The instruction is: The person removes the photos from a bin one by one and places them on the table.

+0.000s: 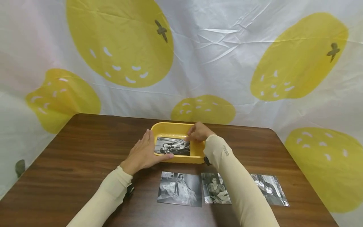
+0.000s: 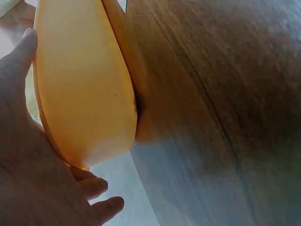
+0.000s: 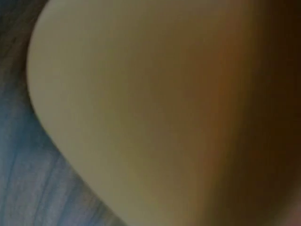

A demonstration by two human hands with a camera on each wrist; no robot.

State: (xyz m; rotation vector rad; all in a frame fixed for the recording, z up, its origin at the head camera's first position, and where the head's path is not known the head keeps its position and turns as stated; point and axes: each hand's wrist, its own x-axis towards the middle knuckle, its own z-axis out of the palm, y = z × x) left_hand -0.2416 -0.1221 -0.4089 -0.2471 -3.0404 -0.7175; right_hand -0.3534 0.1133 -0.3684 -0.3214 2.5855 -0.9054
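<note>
A yellow plastic tray stands toward the back of the table, with a black-and-white photo inside it. My left hand rests along the tray's left end, fingers straight, thumb lying over the front rim. In the left wrist view that hand lies against the tray's outer wall. Reaching over the right side of the tray, my right hand pinches the photo at its upper right corner. The right wrist view is filled by the blurred tray wall; the right fingers are hidden there.
In front of the tray lie three more black-and-white photos: a woman in a wide gown, a seated figure partly behind my right sleeve, and one farther right. A lemon-printed curtain hangs behind the brown wooden table.
</note>
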